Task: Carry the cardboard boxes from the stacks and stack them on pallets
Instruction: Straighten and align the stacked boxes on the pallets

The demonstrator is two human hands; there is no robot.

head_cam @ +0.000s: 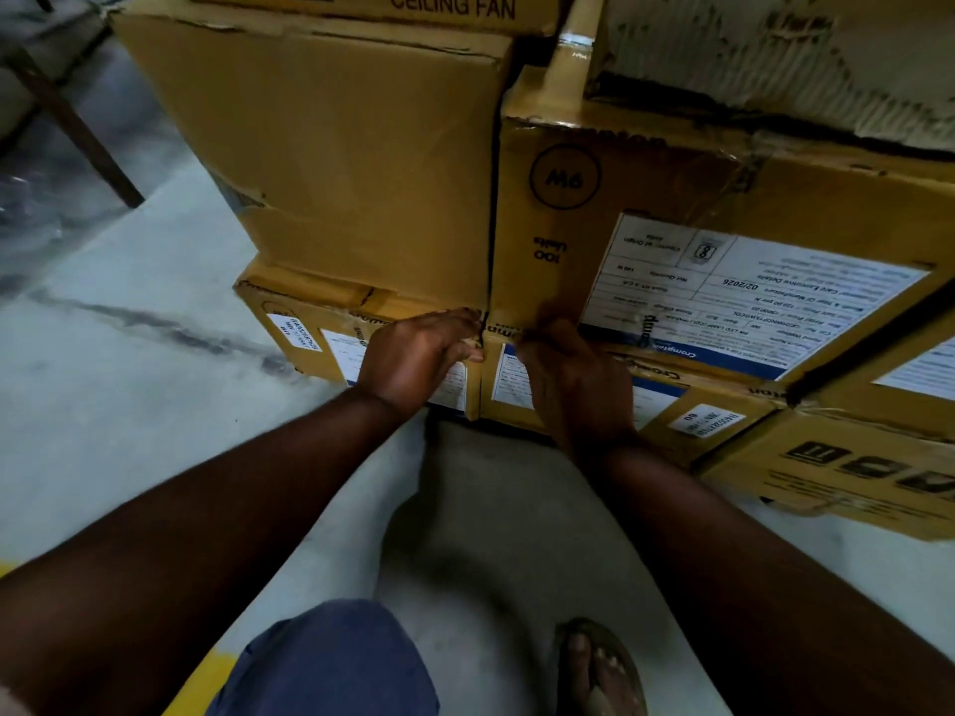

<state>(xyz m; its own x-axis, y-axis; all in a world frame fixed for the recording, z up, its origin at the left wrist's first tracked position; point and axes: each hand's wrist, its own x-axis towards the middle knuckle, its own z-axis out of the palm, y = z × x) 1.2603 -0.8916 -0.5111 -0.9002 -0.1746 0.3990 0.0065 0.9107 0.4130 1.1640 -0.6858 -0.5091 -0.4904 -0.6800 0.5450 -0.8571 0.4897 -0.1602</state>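
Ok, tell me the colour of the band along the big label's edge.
Blue, along the big label on the box above the right hand; head view.

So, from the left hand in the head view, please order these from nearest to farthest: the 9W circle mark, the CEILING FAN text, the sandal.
1. 9W circle mark, up and right of the left hand.
2. Sandal, below, bottom edge.
3. CEILING FAN text, top edge.
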